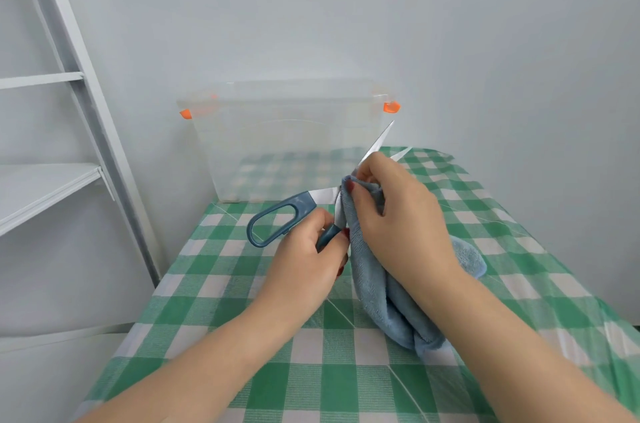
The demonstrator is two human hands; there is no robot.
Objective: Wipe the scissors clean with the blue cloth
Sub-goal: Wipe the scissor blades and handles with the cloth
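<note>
The scissors (277, 220) have blue-grey handles and silver blades, spread open above the table. My left hand (308, 260) grips one handle; the other handle loop sticks out to the left. My right hand (398, 211) pinches the blue cloth (377, 291) around one blade near the pivot. That blade's tip points up and right past my fingers. The cloth hangs down from my right hand and its lower end lies on the table.
A clear plastic box (287, 145) with orange clips stands at the table's far edge by the wall. The table (242, 336) has a green and white checked cover. A white metal shelf (52, 180) stands at the left.
</note>
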